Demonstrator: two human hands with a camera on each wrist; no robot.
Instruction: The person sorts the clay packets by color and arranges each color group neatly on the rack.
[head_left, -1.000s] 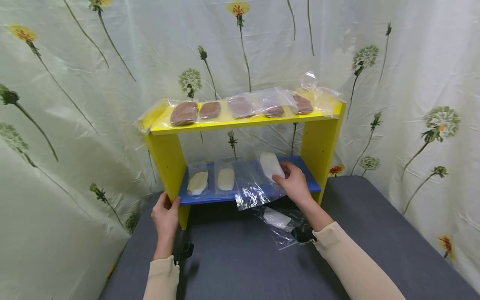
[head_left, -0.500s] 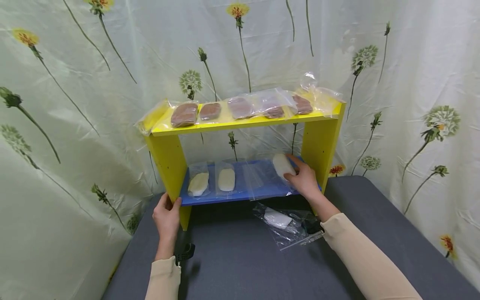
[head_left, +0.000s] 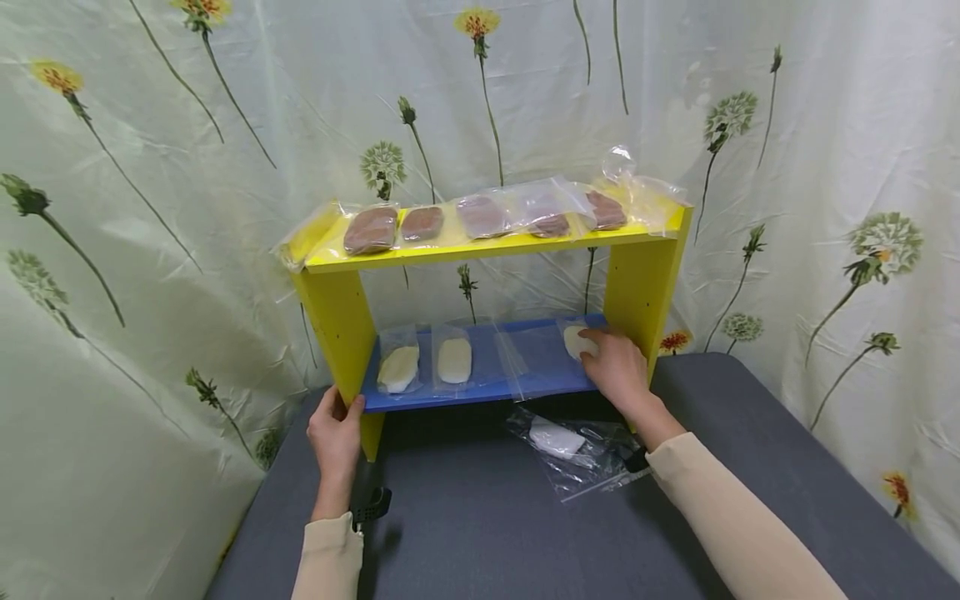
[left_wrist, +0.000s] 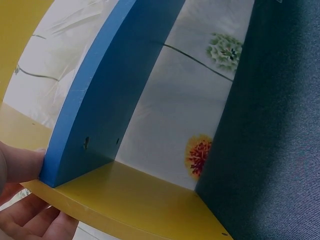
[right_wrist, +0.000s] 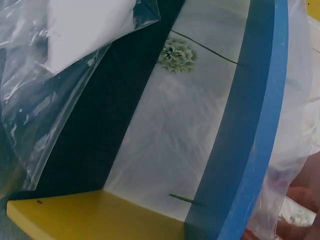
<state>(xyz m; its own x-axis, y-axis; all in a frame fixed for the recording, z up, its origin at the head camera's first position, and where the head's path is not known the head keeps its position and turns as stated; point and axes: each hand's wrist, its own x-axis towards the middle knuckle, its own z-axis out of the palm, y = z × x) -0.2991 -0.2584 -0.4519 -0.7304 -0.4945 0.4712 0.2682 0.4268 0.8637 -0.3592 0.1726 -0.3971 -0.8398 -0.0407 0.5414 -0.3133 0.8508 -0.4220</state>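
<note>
My left hand (head_left: 334,435) grips the lower left edge of a yellow shelf unit (head_left: 330,333). In the left wrist view, the thumb (left_wrist: 22,165) lies at the blue board's corner, with fingers around the yellow side panel's edge. At the right end of the blue board (head_left: 486,343), my right hand (head_left: 621,371) holds a white oval piece in a clear zip bag (head_left: 576,342), partly hidden by the fingers. The bag lies across the board to the left. Only part of that hand shows in the right wrist view, beside the bag's plastic (right_wrist: 280,185).
Two bagged whitish pieces (head_left: 453,360) lie on the board's left half. Several bagged reddish-brown pieces (head_left: 371,231) line the yellow top. Another bagged white piece (head_left: 555,437) lies on the dark table (head_left: 480,517) before the unit. A flowered curtain (head_left: 750,167) hangs behind.
My right hand has moved right and lowered the bagged white piece onto the blue board's right end. The left hand has stayed at the unit's left edge.
</note>
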